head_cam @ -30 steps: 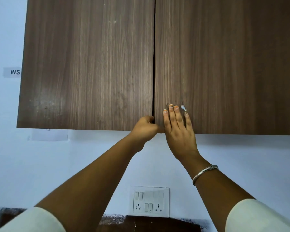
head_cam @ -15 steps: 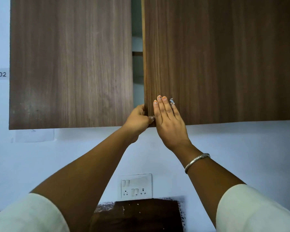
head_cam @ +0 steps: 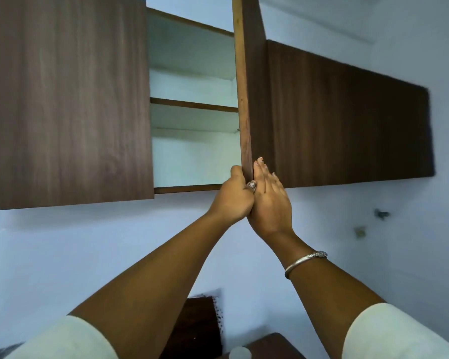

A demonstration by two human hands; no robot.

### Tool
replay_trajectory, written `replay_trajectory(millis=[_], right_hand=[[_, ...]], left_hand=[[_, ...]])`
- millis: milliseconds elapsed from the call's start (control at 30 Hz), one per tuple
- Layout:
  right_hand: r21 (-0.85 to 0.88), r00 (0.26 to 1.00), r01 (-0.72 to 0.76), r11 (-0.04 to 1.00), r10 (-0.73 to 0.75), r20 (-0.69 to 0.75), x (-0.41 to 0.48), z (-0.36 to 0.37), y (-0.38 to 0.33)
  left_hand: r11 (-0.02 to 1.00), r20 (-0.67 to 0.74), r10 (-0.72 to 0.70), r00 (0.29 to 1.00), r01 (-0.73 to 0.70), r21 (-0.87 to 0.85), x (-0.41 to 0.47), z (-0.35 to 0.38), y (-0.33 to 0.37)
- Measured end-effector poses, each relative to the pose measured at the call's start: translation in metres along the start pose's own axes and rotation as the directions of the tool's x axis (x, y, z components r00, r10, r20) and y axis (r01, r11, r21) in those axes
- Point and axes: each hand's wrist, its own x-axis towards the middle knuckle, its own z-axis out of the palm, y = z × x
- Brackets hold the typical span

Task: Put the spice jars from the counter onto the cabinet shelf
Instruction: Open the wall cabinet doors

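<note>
Cabinet door (head_cam: pixel 245 99), lower edge between fingers (head_cam: pixel 260 167)

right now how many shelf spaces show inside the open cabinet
2. The upper space sits above the middle shelf board; the lower space lies below it. Parts of both may be hidden behind the closed left door and the open door.

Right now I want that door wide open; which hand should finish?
Left, probably: the left hand grips the door at its edge; the right hand only lies flat on its outer face.
</note>
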Motion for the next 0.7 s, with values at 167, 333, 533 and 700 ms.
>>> replay_trajectory(millis=[167, 333, 533, 700], right_hand=[[0.089, 0.968, -0.249, 0.964, 0.25, 0.009, -0.012, -0.034, 0.02], [0.111, 0.886, -0.455, 0.884, 0.436, 0.157, -0.011, -0.063, 0.069], [0.129, 0.862, -0.503, 0.855, 0.484, 0.151, -0.025, -0.089, 0.129], [0.038, 0.878, -0.456, 0.889, 0.442, 0.181, -0.013, -0.111, 0.167]], left_hand=[[0.994, 0.174, 0.09, 0.981, -0.099, 0.044, -0.009, 0.023, 0.038], [0.958, 0.315, 0.185, 0.931, -0.243, 0.155, -0.01, 0.066, 0.08], [0.927, 0.261, 0.246, 0.933, -0.305, 0.216, 0.0, 0.132, 0.1], [0.889, 0.248, 0.322, 0.913, -0.382, 0.251, 0.023, 0.183, 0.102]])
